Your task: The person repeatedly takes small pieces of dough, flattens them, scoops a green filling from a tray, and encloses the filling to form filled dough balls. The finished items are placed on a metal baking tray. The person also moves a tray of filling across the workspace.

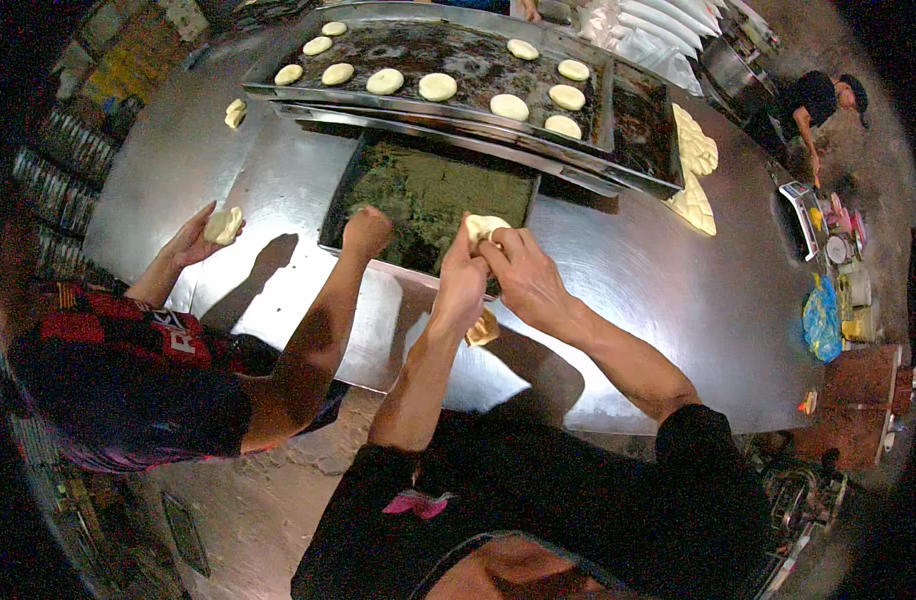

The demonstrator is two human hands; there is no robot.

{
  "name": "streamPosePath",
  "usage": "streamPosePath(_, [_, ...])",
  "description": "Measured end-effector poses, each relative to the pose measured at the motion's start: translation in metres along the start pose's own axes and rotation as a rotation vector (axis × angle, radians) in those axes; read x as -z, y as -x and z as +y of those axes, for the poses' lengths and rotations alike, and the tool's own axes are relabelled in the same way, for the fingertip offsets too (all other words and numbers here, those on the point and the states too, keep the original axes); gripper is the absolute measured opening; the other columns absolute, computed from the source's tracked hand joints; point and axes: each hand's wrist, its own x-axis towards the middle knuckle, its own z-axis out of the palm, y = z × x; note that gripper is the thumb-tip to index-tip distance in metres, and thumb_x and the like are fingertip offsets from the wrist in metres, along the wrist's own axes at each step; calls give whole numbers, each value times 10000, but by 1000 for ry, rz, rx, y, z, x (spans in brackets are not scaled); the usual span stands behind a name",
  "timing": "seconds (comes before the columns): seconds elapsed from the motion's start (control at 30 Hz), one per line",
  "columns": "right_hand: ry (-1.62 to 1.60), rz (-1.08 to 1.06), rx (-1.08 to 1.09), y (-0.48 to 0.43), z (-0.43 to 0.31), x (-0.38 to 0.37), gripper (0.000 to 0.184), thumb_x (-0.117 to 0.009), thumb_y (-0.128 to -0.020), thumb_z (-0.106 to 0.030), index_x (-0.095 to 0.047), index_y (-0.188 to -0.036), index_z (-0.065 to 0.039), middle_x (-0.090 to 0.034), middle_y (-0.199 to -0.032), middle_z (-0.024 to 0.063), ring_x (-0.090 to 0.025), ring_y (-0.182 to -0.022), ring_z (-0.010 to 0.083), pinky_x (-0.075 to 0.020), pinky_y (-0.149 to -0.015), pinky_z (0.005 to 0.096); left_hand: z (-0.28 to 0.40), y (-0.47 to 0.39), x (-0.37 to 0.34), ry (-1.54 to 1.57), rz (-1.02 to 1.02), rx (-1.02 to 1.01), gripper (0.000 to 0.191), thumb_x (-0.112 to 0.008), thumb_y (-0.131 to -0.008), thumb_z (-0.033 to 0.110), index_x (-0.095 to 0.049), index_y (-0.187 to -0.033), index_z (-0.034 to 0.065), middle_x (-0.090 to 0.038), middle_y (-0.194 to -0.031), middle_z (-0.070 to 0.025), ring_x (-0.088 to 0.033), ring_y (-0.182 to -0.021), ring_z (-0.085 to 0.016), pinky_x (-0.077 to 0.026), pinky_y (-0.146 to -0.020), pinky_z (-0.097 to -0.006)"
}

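Both my hands meet over the near right edge of a shallow metal tray (428,195) spread with a greenish-brown mass, perhaps filling. My left hand (461,281) supports a small piece of pale dough (488,223) from below and the left. At the dough's near right edge, the bent fingers of my right hand (529,274) press or pinch it. My fingers hide the underside of the dough and whatever it may contain. Just below my hands, a small brownish object (483,328) lies partly hidden by my left wrist.
Beyond the filling tray, a large dark baking tray (458,52) carries several flat dough rounds (437,87). Pale dough pieces (694,172) lie beside it. At left, a co-worker (165,375) holds flattened dough (223,225), one fist above the filling. A scale (799,217) stands right.
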Motion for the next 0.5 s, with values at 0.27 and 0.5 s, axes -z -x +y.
streamPosePath(0.27, [-400,-25,-99,-10,-9,108,242,-666,-702,9,-646,-935,-51,-613,-853,86,-613,-787,273,-505,-645,356,73,53,-45,-895,-31,-860,281,-523,-949,158,-582,-1160,-17,-631,-1056,-158,-628,-870,-255,-503,-771,-314])
streamPosePath(0.5, [-311,148,73,12,-4,105,314,-682,-711,7,-612,-1014,-29,-583,-930,118,-617,-785,261,-528,-647,360,60,61,-83,-411,68,-357,557,-376,-1010,422,-643,-747,10,-606,-718,-7,-541,-649,-95,-441,-569,-261])
